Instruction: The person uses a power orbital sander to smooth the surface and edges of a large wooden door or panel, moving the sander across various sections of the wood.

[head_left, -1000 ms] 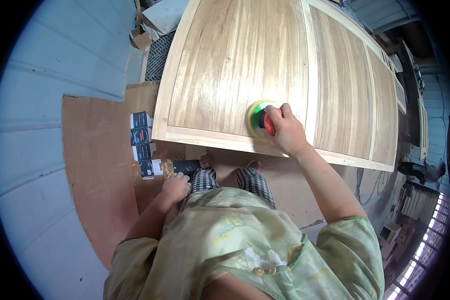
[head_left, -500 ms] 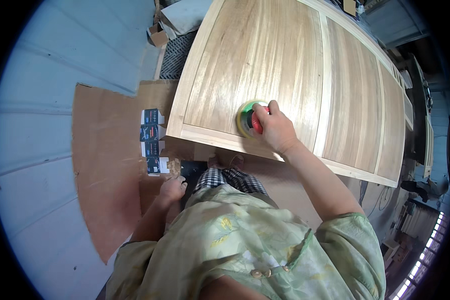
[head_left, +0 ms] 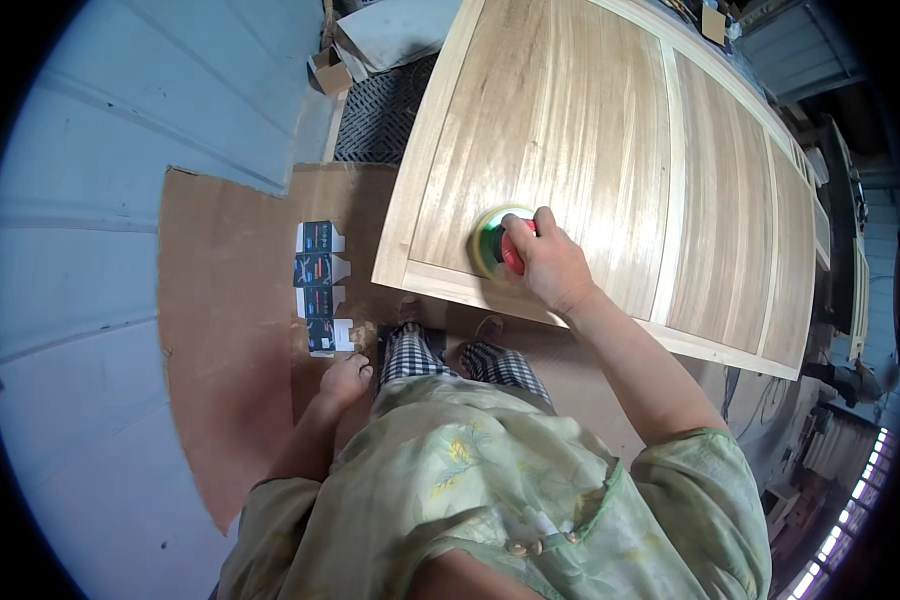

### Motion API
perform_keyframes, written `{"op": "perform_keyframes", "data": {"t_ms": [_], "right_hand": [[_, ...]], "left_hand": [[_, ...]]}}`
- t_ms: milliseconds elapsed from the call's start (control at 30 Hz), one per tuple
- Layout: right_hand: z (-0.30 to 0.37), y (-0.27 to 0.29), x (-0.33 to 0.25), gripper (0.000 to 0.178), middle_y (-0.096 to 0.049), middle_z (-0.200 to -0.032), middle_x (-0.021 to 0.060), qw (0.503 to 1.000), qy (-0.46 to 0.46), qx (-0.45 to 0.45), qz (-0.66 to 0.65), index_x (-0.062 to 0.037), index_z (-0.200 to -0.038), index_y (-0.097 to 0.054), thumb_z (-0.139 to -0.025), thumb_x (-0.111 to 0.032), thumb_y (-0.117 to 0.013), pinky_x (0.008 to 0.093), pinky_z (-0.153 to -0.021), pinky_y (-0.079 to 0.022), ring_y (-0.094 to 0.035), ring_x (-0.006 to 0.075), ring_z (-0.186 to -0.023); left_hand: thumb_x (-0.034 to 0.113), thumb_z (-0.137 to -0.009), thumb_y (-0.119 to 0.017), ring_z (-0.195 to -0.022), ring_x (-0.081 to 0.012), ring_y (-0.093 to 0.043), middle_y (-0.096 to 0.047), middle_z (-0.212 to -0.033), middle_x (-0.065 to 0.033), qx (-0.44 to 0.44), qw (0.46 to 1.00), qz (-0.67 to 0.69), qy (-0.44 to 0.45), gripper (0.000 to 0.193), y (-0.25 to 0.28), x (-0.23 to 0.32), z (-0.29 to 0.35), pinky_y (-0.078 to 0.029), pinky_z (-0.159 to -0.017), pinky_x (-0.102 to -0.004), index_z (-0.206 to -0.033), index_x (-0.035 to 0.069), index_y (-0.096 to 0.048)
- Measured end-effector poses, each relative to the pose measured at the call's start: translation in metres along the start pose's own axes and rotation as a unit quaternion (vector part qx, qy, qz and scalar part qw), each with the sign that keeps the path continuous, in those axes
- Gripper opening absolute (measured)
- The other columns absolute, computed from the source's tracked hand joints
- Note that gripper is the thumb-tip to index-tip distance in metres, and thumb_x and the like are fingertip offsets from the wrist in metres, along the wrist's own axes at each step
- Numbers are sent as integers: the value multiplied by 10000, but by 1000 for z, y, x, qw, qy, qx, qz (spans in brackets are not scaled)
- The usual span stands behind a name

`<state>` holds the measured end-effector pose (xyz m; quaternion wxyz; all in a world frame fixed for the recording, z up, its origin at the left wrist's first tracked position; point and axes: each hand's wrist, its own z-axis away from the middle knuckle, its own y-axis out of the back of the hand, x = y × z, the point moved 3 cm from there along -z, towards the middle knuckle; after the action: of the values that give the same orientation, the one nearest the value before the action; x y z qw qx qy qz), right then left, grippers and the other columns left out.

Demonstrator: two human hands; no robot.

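Right hand [head_left: 555, 262]: closed over the red and black body of a round sander [head_left: 495, 243], fingers wrapped on it from above; a definite grip.

Sander position: on the wooden panel [head_left: 570, 130], close to the near edge and much nearer the near left corner than the near right one. Pad appears to lie flat. Whether its rim overlaps the pale border strip [head_left: 450, 283] along that edge: hand and shadow interfere, cannot tell.

Reason for the hold (judged): an over-the-top grip lets the palm bear down and likely keeps the pad level; it also keeps the fingers up on the body, clear of the rim.

Left hand [head_left: 347, 379]: off the panel, beside the checked trousers [head_left: 410, 355]. Fingers curled in; cannot tell whether anything is inside them. It does not brace the panel; perhaps the panel's own breadth and weight suffice.

Floor: brown cardboard [head_left: 225, 300] runs from the blue wall [head_left: 90, 200] toward the near left corner of the panel, probably as a cover. An unfolded dark box [head_left: 320, 285] lies spread on it. Past the panel's left edge, a black mat [head_left: 375, 115], with a small open box [head_left: 330, 73] by its far left corner.
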<state>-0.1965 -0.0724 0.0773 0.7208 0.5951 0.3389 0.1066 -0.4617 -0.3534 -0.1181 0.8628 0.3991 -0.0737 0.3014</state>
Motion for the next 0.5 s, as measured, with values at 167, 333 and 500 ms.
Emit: {"op": "perform_keyframes", "data": {"t_ms": [167, 333, 500], "right_hand": [[-28, 3, -20, 497, -499, -1022, 178, 996, -68, 49, 30, -165, -1179, -502, -733, -178, -722, 441, -663, -545, -616, 366, -829], [-46, -10, -41, 483, -493, -1010, 189, 999, -27, 43, 13, -170, -1179, -488, -752, -187, -714, 452, -641, -542, -617, 365, -792], [-56, -16, -57, 525, -485, -1057, 187, 1000, -13, 9, -3, -156, -1192, -481, -733, -212, -730, 451, -644, -554, -631, 374, -779]], "left_hand": [[332, -902, -509, -1039, -368, -604, -652, -1107, -167, 13, 1000, -23, -1, 330, 34, -26, -14, -479, -901, -453, -1100, 114, -659], [305, -898, -500, -971, -376, -626, -661, -1062, -178, 33, 999, -8, -11, 291, 55, -45, -24, -498, -851, -466, -1006, 108, -685], [292, -897, -524, -968, -377, -623, -668, -989, -182, 40, 998, 7, -37, 269, 67, -40, -25, -491, -847, -475, -1020, 97, -663]]}}
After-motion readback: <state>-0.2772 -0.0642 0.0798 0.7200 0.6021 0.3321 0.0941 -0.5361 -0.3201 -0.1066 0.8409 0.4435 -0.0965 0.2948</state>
